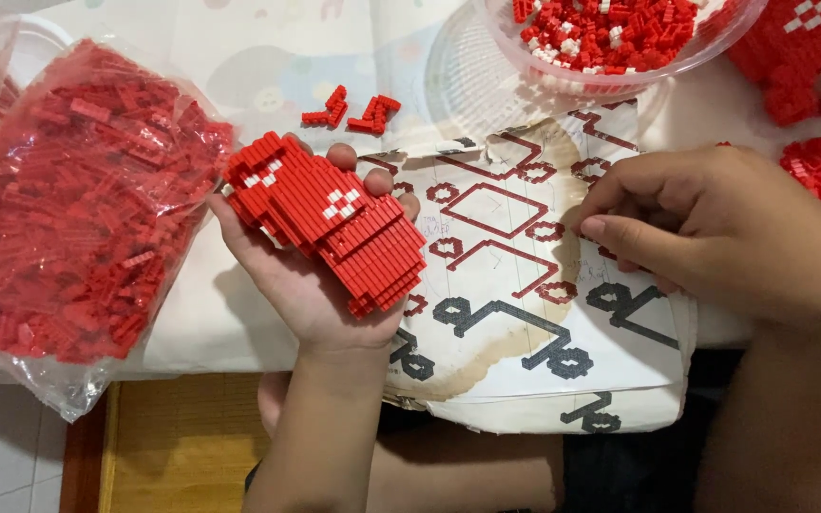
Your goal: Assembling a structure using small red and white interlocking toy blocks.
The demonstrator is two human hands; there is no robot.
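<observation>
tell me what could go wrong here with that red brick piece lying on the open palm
The red brick model only rests on the open left hand, fingers not closed round it, so it may slide off and break. The right hand works low on the instruction sheet, close to the bowl of loose bricks, and could knock it.

Our left hand (311, 271) and right hand (715, 228) are both bare, with no gloves, rings or watch showing. Our forearms carry no sleeves as far as they show. Our fingernails are short and unpainted, and below we wear dark clothing (639, 465).
</observation>
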